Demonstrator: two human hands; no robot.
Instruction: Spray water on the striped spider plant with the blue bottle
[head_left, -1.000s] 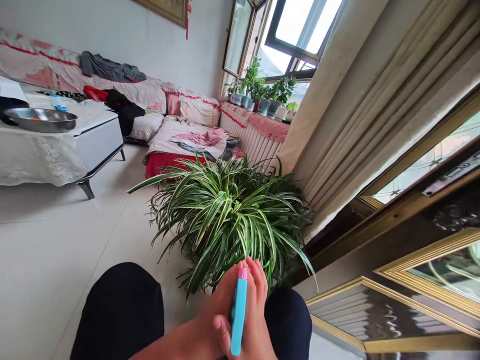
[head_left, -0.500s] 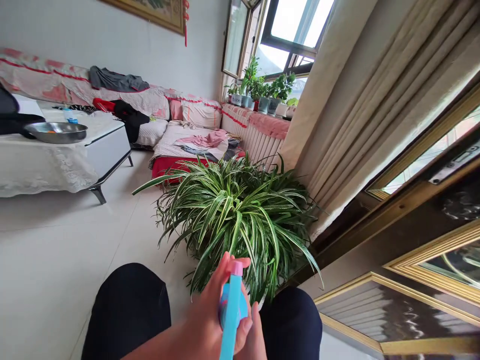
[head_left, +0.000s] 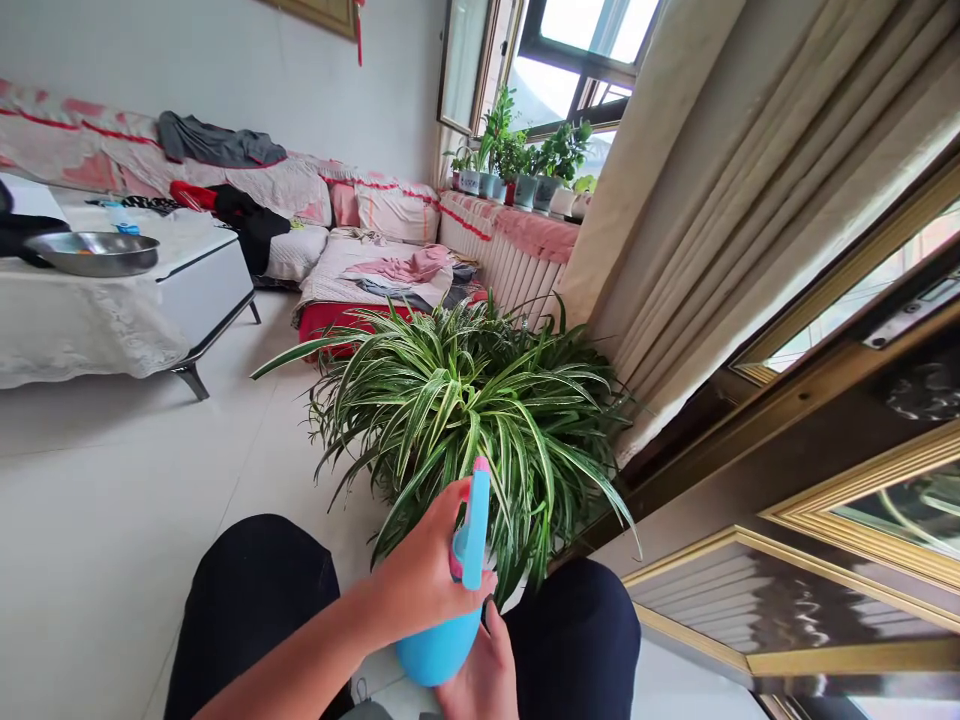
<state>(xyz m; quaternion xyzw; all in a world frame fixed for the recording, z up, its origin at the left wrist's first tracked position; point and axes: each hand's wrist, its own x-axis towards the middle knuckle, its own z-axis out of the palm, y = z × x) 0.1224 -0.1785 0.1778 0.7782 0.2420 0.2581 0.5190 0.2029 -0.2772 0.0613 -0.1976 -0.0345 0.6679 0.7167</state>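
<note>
Surroundings: one large leafy plant (head_left: 450,400) fills the centre, its striped leaves directly beyond the nozzle. Two dark-trousered knees (head_left: 259,600) flank the hands. Right side: beige curtain (head_left: 675,250) and gilt-trimmed panels (head_left: 780,610). Left, well apart: cloth-covered table (head_left: 206,282) bearing one metal bowl (head_left: 112,260); draped sofa (head_left: 225,185) behind. Windowsill: row of potted plants (head_left: 523,192), at least five.

Spray bottle, count one: blue (head_left: 435,650), held between the knees, in front of the plant. Pink nozzle (head_left: 481,464) points away from the person, toward the leaves. Long axis in view runs from base, lower left, to head, upper right; true tilt cannot be judged.

Hands, two. Left hand (head_left: 424,560): grip wrapped around the neck, hiding most of it. Right hand (head_left: 484,665): beside the lower body, fingers mostly hidden; cannot tell whether its grip is closed.
</note>
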